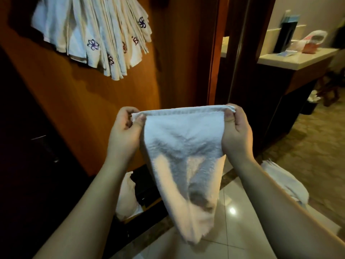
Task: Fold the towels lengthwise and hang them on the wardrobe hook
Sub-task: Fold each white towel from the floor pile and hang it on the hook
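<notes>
A white towel (184, 156) hangs in front of me, stretched by its top edge between both hands. My left hand (125, 133) pinches the top left corner, and my right hand (236, 131) pinches the top right corner. The towel narrows downward to a ragged tip above the floor. Several folded white towels (93, 34) with purple flower marks hang fanned out on the orange wooden wardrobe panel (115, 101) at the upper left. The hook that holds them is hidden above the frame.
A heap of white towels (283, 180) lies at the right behind my right forearm. More white cloth (128, 195) sits low by the wardrobe base. A counter (296, 60) with a bag and boxes stands at the right, over glossy floor tiles (233, 221).
</notes>
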`<state>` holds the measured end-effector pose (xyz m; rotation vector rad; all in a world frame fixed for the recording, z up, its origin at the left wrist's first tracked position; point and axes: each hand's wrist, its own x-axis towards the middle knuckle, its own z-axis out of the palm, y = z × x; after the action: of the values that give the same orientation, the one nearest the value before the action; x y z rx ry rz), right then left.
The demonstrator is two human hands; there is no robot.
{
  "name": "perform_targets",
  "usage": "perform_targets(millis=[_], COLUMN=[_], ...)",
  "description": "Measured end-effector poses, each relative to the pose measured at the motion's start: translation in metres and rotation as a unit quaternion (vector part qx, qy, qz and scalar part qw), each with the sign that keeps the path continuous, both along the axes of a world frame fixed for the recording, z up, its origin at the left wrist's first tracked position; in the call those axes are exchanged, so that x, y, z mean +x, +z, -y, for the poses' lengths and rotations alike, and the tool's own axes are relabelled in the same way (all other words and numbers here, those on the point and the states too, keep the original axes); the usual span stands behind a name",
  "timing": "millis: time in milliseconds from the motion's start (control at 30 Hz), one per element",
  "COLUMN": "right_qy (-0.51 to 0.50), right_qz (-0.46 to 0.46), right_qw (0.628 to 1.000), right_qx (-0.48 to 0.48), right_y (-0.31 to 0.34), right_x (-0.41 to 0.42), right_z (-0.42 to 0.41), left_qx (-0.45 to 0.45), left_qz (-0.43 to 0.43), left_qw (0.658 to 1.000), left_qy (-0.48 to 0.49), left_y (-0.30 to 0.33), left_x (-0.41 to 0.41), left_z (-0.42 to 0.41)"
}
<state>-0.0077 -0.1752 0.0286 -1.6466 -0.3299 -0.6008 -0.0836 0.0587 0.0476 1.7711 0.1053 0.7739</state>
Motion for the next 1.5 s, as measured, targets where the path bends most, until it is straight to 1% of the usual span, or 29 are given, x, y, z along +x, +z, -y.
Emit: perform_targets(millis=[33,67,100,133,167,200,233,333,400,433,500,567,667,733,833,900,967,1033,1133,1233,1333,1400,1467,1500], right_qy=[0.000,0.000,-0.002,-0.005,-0.010,-0.011,-0.006,0.018,0.059,0.082,0.120,0.181,0.276,0.318,0.366,0.399,0.431,0.458,0.461,0.462,0.435,0.407,0.354,0.310], right_qz=[0.000,0.000,0.000,0.002,0.006,0.007,0.004,-0.024,-0.043,-0.045,-0.049,-0.076,-0.150,-0.197,-0.242,-0.283,-0.328,-0.345,-0.351,-0.383,-0.405,-0.409,-0.411,-0.411], right_qw=[1.000,1.000,1.000,0.999,0.999,0.999,1.000,1.000,0.997,0.996,0.991,0.980,0.949,0.926,0.895,0.863,0.824,0.793,0.785,0.765,0.768,0.781,0.808,0.827], right_qx=[0.008,0.018,0.029,0.037,0.039,0.035,0.024,-0.008,0.010,0.011,-0.022,-0.024,0.026,0.046,0.081,0.122,0.168,0.205,0.217,0.234,0.239,0.239,0.232,0.228], right_y=[0.002,0.003,0.004,0.004,0.004,0.002,-0.001,-0.015,-0.021,-0.021,-0.017,-0.015,-0.020,-0.020,-0.027,-0.036,-0.048,-0.063,-0.080,-0.093,-0.101,-0.101,-0.096,-0.093], right_x=[0.001,0.001,0.001,0.000,0.000,-0.001,-0.002,-0.001,-0.001,-0.002,-0.003,-0.004,0.001,0.001,0.004,0.006,0.007,0.009,0.009,0.010,0.011,0.008,0.003,0.000], right_z=[0.000,-0.001,-0.001,0.000,0.002,0.004,0.006,0.013,0.019,0.023,0.030,0.035,0.040,0.040,0.039,0.037,0.035,0.033,0.027,0.022,0.018,0.012,0.005,0.000], left_qx=[-0.057,-0.124,-0.189,-0.244,-0.280,-0.296,-0.295,-0.241,-0.197,-0.182,-0.179,-0.173,-0.162,-0.166,-0.179,-0.191,-0.207,-0.221,-0.234,-0.250,-0.272,-0.284,-0.293,-0.294], left_qz=[0.021,0.018,-0.016,-0.065,-0.111,-0.139,-0.140,-0.079,-0.059,-0.055,-0.045,-0.044,-0.044,-0.044,-0.052,-0.069,-0.087,-0.114,-0.144,-0.153,-0.162,-0.163,-0.154,-0.147], left_qw=[0.998,0.992,0.980,0.960,0.938,0.923,0.923,0.957,0.971,0.974,0.973,0.972,0.970,0.967,0.963,0.960,0.956,0.952,0.948,0.946,0.941,0.939,0.940,0.942], left_qy=[0.002,-0.013,-0.056,-0.117,-0.170,-0.201,-0.205,-0.144,-0.126,-0.125,-0.136,-0.152,-0.175,-0.188,-0.195,-0.191,-0.186,-0.181,-0.162,-0.140,-0.123,-0.108,-0.084,-0.066], left_y=[-0.004,-0.007,-0.009,-0.013,-0.017,-0.020,-0.023,-0.024,-0.022,-0.021,-0.020,-0.020,-0.021,-0.023,-0.022,-0.024,-0.030,-0.037,-0.045,-0.050,-0.055,-0.061,-0.065,-0.068], left_x=[-0.002,-0.003,-0.004,-0.005,-0.006,-0.009,-0.010,-0.012,-0.013,-0.014,-0.016,-0.016,-0.018,-0.019,-0.019,-0.018,-0.017,-0.017,-0.016,-0.014,-0.013,-0.013,-0.013,-0.014], left_z=[0.007,0.011,0.014,0.016,0.015,0.013,0.010,0.002,0.001,0.002,0.003,0.002,0.002,0.002,0.001,-0.001,-0.003,-0.005,-0.008,-0.010,-0.012,-0.012,-0.008,-0.004])
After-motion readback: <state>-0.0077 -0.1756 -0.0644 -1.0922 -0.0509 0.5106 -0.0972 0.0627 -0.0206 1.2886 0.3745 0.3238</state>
